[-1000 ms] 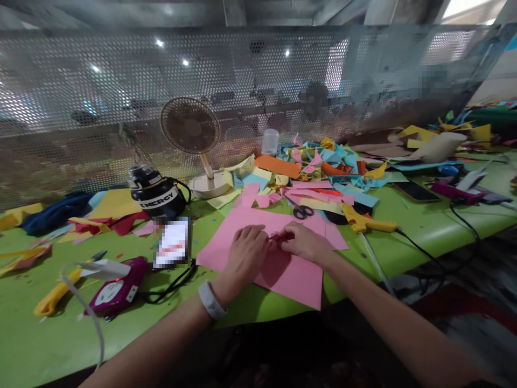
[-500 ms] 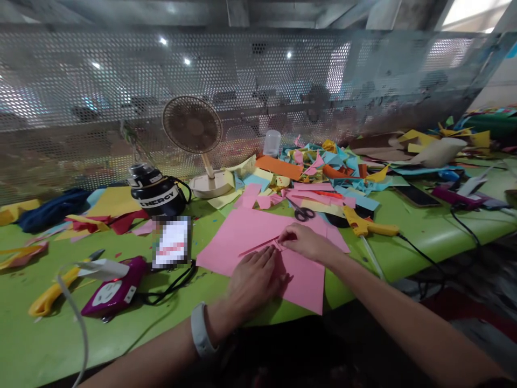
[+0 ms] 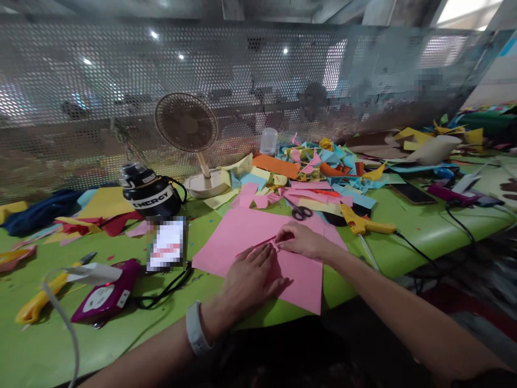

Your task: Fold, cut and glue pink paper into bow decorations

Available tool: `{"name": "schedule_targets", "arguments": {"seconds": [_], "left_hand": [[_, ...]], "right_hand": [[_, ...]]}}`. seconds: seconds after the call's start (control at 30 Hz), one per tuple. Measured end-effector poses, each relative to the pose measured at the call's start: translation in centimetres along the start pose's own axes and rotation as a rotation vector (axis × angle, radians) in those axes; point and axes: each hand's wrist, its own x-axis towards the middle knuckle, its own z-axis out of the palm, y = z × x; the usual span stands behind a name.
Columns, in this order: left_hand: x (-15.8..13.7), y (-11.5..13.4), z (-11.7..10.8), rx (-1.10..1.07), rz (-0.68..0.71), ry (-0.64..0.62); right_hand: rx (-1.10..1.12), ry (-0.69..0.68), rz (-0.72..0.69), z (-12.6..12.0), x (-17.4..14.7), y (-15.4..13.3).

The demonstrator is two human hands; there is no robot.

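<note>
A large pink paper sheet (image 3: 226, 231) lies on the green table, with a narrow pink paper strip (image 3: 258, 245) on top of it. My left hand (image 3: 250, 275), with a white band on the wrist, rests flat on the sheet. Its fingers are stretched out and touch the strip's near side; the thumb is spread away. My right hand (image 3: 299, 240) pinches the strip's right end between thumb and fingertips, close to my left fingertips. Black-handled scissors (image 3: 301, 212) lie just beyond my right hand, their blades partly under paper scraps.
A yellow glue gun (image 3: 365, 222) with a cord lies to the right, near a dark phone (image 3: 414, 193). Coloured paper scraps (image 3: 323, 161) pile up behind. To the left are a fan (image 3: 188, 124), a black bottle (image 3: 151, 194), a purple device (image 3: 107, 293) and another yellow-handled tool (image 3: 44, 296).
The whole view has shifted slightly, so most things sit a little further left. Both hands keep nearly the same place on the pink sheet; my left thumb looks a bit more spread.
</note>
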Motion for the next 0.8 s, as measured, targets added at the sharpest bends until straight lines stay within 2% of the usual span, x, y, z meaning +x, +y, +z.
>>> {"name": "schedule_targets", "arguments": {"seconds": [0.17,0.37,0.6,0.8], "left_hand": [[0.1,0.1,-0.1,-0.013,-0.006,-0.012],[0.3,0.3,-0.2,-0.022,-0.014,-0.009],[-0.1,-0.4,-1.0,-0.046,0.033,-0.047],[-1.2,-1.7,-1.9,-0.033,0.103,-0.061]], "right_hand": [[0.032,-0.074,0.073,-0.2,0.0,-0.8],[0.018,-0.062,0.097,-0.1,0.2,-0.7],[0.178,-0.098,0.169,-0.3,0.3,-0.8],[0.185,-0.135,0.121,-0.5,0.9,0.0]]}}
